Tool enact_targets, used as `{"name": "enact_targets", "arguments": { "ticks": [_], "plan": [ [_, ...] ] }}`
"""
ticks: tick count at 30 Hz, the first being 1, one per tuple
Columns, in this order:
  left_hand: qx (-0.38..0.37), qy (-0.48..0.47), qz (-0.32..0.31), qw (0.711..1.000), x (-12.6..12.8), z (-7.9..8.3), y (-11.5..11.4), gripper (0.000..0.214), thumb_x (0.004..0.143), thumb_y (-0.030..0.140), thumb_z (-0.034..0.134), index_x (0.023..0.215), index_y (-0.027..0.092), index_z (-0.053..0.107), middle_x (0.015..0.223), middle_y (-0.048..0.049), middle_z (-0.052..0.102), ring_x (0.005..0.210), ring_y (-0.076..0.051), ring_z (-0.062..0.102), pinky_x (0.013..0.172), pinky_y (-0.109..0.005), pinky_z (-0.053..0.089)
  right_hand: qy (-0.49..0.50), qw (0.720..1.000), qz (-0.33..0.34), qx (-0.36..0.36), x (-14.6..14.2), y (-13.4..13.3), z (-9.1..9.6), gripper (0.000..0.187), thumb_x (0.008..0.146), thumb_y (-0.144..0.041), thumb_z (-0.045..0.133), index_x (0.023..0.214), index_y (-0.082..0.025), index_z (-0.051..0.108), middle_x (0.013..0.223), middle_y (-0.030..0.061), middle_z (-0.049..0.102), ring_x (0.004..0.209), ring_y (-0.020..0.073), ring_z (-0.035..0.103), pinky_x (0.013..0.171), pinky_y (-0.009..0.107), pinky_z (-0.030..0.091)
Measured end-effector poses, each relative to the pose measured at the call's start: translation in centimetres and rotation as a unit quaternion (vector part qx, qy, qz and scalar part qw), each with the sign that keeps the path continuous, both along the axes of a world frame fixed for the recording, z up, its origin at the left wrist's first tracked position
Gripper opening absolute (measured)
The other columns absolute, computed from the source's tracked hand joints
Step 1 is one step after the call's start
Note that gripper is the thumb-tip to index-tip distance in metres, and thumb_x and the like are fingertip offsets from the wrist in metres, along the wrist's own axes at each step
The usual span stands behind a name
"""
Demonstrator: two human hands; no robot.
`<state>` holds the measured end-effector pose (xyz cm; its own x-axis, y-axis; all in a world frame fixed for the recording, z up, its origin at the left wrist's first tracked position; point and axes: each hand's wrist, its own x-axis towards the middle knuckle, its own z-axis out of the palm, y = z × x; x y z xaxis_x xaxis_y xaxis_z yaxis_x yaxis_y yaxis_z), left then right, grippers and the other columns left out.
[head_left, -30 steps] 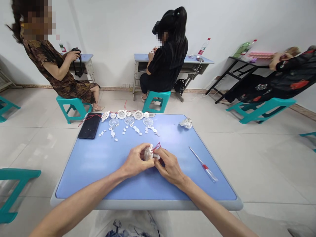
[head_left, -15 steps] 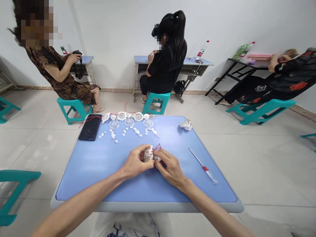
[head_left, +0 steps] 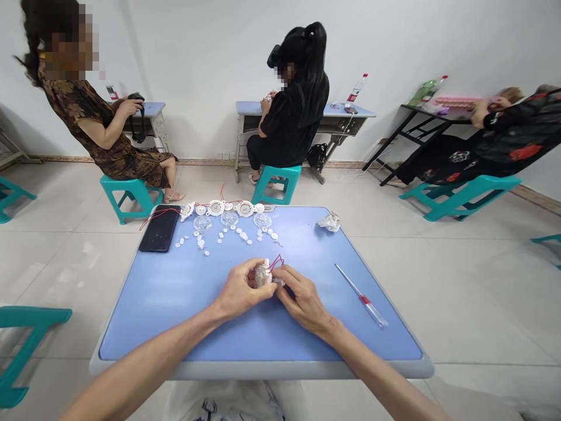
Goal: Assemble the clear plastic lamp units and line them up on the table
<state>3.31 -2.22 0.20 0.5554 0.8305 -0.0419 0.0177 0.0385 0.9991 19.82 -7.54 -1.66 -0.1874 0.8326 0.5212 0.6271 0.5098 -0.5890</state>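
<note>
At the near edge of the blue-topped desk (head_left: pixel 258 369), the left hand (head_left: pixel 241 290) and right hand (head_left: pixel 304 301) meet near the middle, both closed around a small clear plastic assembly (head_left: pixel 263 274) with white fittings and a loop of red wire (head_left: pixel 276 262). The left hand cups the clear body while the right pinches the white end, apparently steadying it from both sides, though the fingers hide too much to be sure of the exact hold.

To the right lies a clear-handled screwdriver (head_left: pixel 363 302) with a red band. Farther off, 3 clear plastic domes (head_left: pixel 229 218) and loose white discs (head_left: pixel 200 238) sit below a row of white round fittings (head_left: pixel 216 207) with red leads, seemingly sorted by kind within easy reach. A black smartphone (head_left: pixel 159 228) lies far left, and a crumpled white piece (head_left: pixel 328 222) far right.

Beyond, 3 co-workers (head_left: pixel 293 111) sit on teal stools (head_left: pixel 276 184) at their own tables. No writing can be read.
</note>
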Motion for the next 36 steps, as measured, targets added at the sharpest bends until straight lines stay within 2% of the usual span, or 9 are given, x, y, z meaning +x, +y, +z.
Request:
{"name": "enact_targets", "arguments": {
  "ticks": [3,8,13,16,19,23,31,33,36],
  "plan": [
    [-0.018,-0.007,-0.005,1.000,-0.1,0.0,0.0,0.043,0.071,0.025,0.073,0.110,0.013,0.061,0.080,0.0008,0.058,0.070,-0.011,0.055,0.066,-0.021,0.047,-0.002,1.000,-0.008,0.014,0.0,0.1,-0.2,0.025,0.091,-0.008,0.046,0.110,-0.023,0.056,0.090,0.0042,0.058,0.076,0.0151,0.056,0.066,0.027,0.047],
    [-0.059,-0.020,-0.003,0.998,-0.2,0.4,-0.1,0.051,0.070,0.032,0.077,0.114,0.015,0.056,0.077,0.0023,0.058,0.063,-0.010,0.055,0.065,-0.023,0.048,-0.012,0.998,-0.034,0.054,0.1,0.2,-0.6,0.030,0.092,-0.006,0.048,0.117,-0.022,0.051,0.104,0.0084,0.060,0.095,0.0184,0.059,0.081,0.031,0.051],
    [-0.073,-0.043,0.014,0.996,-0.1,0.6,-0.2,0.057,0.067,0.034,0.081,0.114,0.016,0.053,0.080,0.0011,0.059,0.066,-0.011,0.057,0.065,-0.024,0.049,-0.034,0.993,-0.055,0.103,0.1,0.1,-0.4,0.030,0.090,-0.004,0.050,0.114,-0.022,0.054,0.107,0.0100,0.060,0.100,0.0209,0.058,0.084,0.036,0.052],
    [-0.068,-0.048,0.009,0.996,-0.1,0.4,-0.2,0.056,0.068,0.035,0.081,0.112,0.015,0.054,0.079,0.0012,0.058,0.069,-0.011,0.056,0.066,-0.025,0.049,-0.022,0.994,-0.061,0.087,0.2,-0.1,-0.2,0.030,0.090,-0.006,0.051,0.115,-0.022,0.054,0.104,0.0095,0.060,0.095,0.0195,0.059,0.079,0.034,0.053],
    [-0.030,-0.038,-0.003,0.999,-0.2,0.1,-0.1,0.052,0.068,0.034,0.081,0.111,0.014,0.058,0.081,0.0007,0.058,0.072,-0.012,0.054,0.069,-0.024,0.047,-0.005,0.997,-0.047,0.054,0.5,-0.3,0.2,0.028,0.091,-0.008,0.051,0.115,-0.022,0.055,0.102,0.0077,0.062,0.089,0.0174,0.060,0.075,0.031,0.053],
    [-0.007,-0.028,-0.010,1.000,-0.3,-0.1,0.0,0.053,0.070,0.032,0.079,0.116,0.015,0.059,0.084,-0.0004,0.058,0.075,-0.012,0.053,0.070,-0.024,0.046,-0.002,0.999,-0.034,0.033,0.8,-0.2,0.5,0.023,0.092,-0.009,0.051,0.110,-0.022,0.057,0.101,0.0069,0.062,0.089,0.0168,0.061,0.075,0.030,0.053],
    [-0.042,-0.025,0.001,0.999,-0.4,0.1,0.1,0.057,0.069,0.035,0.080,0.116,0.012,0.056,0.077,0.0001,0.057,0.067,-0.011,0.051,0.063,-0.024,0.044,-0.011,0.993,-0.055,0.102,1.1,-0.2,0.0,0.027,0.088,-0.006,0.054,0.110,-0.022,0.058,0.104,0.0090,0.062,0.095,0.0197,0.060,0.077,0.034,0.053],
    [-0.033,-0.024,0.003,0.999,-0.4,0.0,0.1,0.059,0.068,0.036,0.081,0.116,0.012,0.057,0.077,0.0003,0.057,0.067,-0.011,0.051,0.063,-0.024,0.044,-0.010,0.994,-0.049,0.099,1.1,-0.1,-0.1,0.027,0.089,-0.008,0.054,0.111,-0.023,0.059,0.105,0.0086,0.063,0.095,0.0197,0.061,0.078,0.034,0.053],
    [-0.016,-0.020,0.006,1.000,-0.4,-0.1,0.1,0.059,0.068,0.037,0.081,0.117,0.014,0.058,0.078,0.0003,0.057,0.069,-0.011,0.052,0.064,-0.024,0.045,-0.001,0.997,-0.042,0.058,1.2,-0.1,0.0,0.024,0.090,-0.013,0.055,0.111,-0.023,0.060,0.101,0.0072,0.065,0.087,0.0181,0.063,0.074,0.032,0.054]
  ]
}}
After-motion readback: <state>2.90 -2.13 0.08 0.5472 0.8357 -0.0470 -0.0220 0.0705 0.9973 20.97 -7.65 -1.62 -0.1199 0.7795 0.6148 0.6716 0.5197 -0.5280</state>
